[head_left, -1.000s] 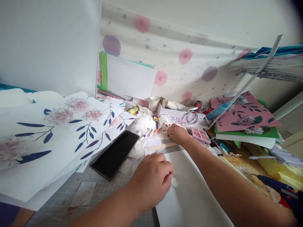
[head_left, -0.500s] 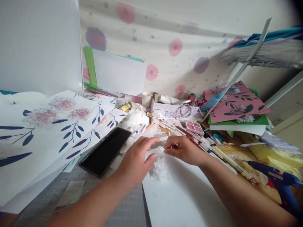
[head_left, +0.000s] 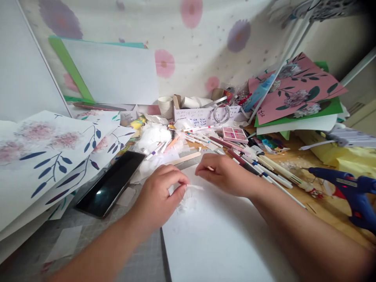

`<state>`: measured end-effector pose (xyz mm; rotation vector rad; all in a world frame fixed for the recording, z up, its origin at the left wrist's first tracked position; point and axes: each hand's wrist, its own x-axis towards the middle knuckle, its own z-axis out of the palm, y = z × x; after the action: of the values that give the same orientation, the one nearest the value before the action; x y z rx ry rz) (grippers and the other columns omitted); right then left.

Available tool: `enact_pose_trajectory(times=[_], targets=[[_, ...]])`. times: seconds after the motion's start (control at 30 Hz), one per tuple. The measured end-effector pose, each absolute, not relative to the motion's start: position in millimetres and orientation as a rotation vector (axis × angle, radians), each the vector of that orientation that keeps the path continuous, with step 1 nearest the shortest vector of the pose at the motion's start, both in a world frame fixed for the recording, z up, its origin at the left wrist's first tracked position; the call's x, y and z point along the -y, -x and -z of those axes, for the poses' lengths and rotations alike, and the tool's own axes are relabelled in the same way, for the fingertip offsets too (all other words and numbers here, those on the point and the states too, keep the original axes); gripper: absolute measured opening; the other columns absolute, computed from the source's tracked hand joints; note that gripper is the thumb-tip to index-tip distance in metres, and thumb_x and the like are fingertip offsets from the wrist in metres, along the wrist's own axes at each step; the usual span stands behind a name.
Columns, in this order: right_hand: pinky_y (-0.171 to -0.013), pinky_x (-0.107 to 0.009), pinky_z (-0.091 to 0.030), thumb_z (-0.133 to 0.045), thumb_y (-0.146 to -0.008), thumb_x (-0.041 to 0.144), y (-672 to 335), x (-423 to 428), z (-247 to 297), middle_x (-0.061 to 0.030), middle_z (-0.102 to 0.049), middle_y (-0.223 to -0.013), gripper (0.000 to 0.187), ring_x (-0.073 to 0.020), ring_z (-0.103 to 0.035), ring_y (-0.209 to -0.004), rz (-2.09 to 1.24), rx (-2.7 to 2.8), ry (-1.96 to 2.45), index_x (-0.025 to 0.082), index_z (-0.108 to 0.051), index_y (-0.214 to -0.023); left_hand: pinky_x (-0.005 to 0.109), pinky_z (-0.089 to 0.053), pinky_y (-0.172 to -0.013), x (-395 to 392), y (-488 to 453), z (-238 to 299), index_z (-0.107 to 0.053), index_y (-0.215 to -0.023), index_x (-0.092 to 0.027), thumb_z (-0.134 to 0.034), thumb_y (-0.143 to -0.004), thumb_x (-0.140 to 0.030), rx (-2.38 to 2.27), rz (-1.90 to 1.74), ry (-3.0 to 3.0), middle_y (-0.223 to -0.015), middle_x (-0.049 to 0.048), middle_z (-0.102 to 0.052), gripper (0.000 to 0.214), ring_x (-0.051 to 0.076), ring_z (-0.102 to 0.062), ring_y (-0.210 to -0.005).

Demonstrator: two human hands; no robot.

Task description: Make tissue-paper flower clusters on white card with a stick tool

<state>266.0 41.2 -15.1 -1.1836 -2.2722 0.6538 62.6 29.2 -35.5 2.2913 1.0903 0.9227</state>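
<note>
My left hand (head_left: 164, 192) pinches a thin white strip (head_left: 195, 187), paper or tissue, between thumb and forefinger. Under it, a fluffy white paper cluster (head_left: 185, 204) rests on the white sheet (head_left: 217, 243), partly hidden by the hand. Just to the right, my right hand (head_left: 221, 172) is closed above the sheet's far part. A small white tip shows between its fingers, too little to name. A flat wooden stick (head_left: 185, 158) lies beyond both hands.
A black phone (head_left: 111, 184) and painted flower sheets (head_left: 58, 156) lie to the left. White fluff (head_left: 154, 137), several pens (head_left: 273, 176) and a pink palette (head_left: 235, 134) fill the back. A blue glue gun (head_left: 346, 184) is at right.
The view has shifted, with the background higher and the desk showing more. My left hand now pinches a white strip, where before its thumb and fingers were apart. My right hand stays closed.
</note>
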Motion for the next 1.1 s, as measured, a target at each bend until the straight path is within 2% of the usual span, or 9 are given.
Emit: enact_pose_trajectory(times=[0.1,0.2,0.33,0.43,0.53,0.6,0.77,1.1], targets=[[-0.07,-0.027,-0.043,-0.05,-0.09,0.025,-272.5,-40.7,13.0,-0.005,-0.064,-0.082,0.022,-0.0151,-0.057,-0.077,-0.797,2.06,1.149,0.015,-0.068,-0.083,0.025,-0.044,-0.066,-24.1,-66.5,30.4,-0.058,-0.069,-0.019,-0.05,-0.083,-0.021,-1.137,-0.792,-2.116,-0.073,-0.0015,-0.058,0.016,0.014,-0.056,-0.073],[-0.07,-0.027,-0.044,-0.038,-0.096,0.041,-276.7,-37.3,9.1,-0.0058,-0.064,-0.089,0.041,-0.0153,-0.056,-0.079,-0.959,1.858,1.057,0.016,-0.069,-0.087,0.023,-0.042,-0.057,-19.8,-69.1,29.0,-0.056,-0.068,-0.019,-0.05,-0.083,-0.027,-1.221,-0.679,-1.955,-0.067,-0.0029,-0.055,0.018,0.013,-0.053,-0.064],[-0.061,-0.025,-0.042,-0.033,-0.094,0.054,-273.5,-33.7,7.0,-0.0024,-0.058,-0.073,0.054,-0.0123,-0.054,-0.066,-0.991,1.751,1.089,0.016,-0.066,-0.076,0.024,-0.04,-0.054,-19.8,-70.4,35.0,-0.057,-0.067,-0.019,-0.052,-0.08,-0.029,-1.357,-0.593,-1.913,-0.063,-0.0031,-0.055,0.017,0.014,-0.052,-0.059],[-0.05,-0.022,-0.036,-0.043,-0.092,0.047,-267.6,-33.3,9.5,0.0016,-0.051,-0.06,0.041,-0.0092,-0.046,-0.053,-1.122,1.84,1.127,0.016,-0.059,-0.071,0.026,-0.041,-0.056,-21.6,-71.2,40.2,-0.059,-0.068,-0.02,-0.052,-0.079,-0.028,-1.406,-0.604,-2.006,-0.066,-0.002,-0.058,0.016,0.014,-0.054,-0.061],[-0.047,-0.02,-0.032,-0.056,-0.084,0.029,-263.4,-33.1,12.0,0.0044,-0.052,-0.054,0.021,-0.0073,-0.043,-0.049,-1.176,1.999,1.216,0.016,-0.054,-0.068,0.027,-0.041,-0.058,-22.3,-71.5,43.2,-0.059,-0.068,-0.02,-0.052,-0.079,-0.027,-1.422,-0.613,-2.085,-0.069,-0.0015,-0.06,0.015,0.015,-0.056,-0.063],[-0.047,-0.019,-0.032,-0.057,-0.081,0.022,-262.3,-32.8,12.4,0.0051,-0.055,-0.053,0.016,-0.0066,-0.043,-0.048,-1.142,2.062,1.272,0.017,-0.053,-0.066,0.027,-0.041,-0.059,-22.3,-71.3,44.6,-0.058,-0.067,-0.02,-0.052,-0.08,-0.026,-1.433,-0.61,-2.12,-0.069,-0.0016,-0.061,0.015,0.015,-0.056,-0.065],[-0.045,-0.017,-0.031,-0.058,-0.077,0.019,-261.4,-32.8,11.8,0.005,-0.058,-0.053,0.01,-0.0063,-0.044,-0.046,-1.203,2.087,1.342,0.018,-0.055,-0.068,0.028,-0.041,-0.061,-22.6,-70.6,46.8,-0.059,-0.068,-0.021,-0.052,-0.08,-0.025,-1.434,-0.581,-2.159,-0.072,-0.0018,-0.061,0.014,0.016,-0.057,-0.069],[-0.053,-0.021,-0.045,-0.061,-0.074,0.021,-263.6,-37.7,20.8,0.0013,-0.064,-0.057,0.008,-0.0113,-0.059,-0.053,-1.384,1.972,1.352,0.018,-0.058,-0.068,0.027,-0.041,-0.064,-15.6,-63.2,38.6,-0.063,-0.07,-0.021,-0.05,-0.08,-0.019,-1.307,-0.561,-2.212,-0.071,-0.0024,-0.059,0.017,0.014,-0.056,-0.069]])
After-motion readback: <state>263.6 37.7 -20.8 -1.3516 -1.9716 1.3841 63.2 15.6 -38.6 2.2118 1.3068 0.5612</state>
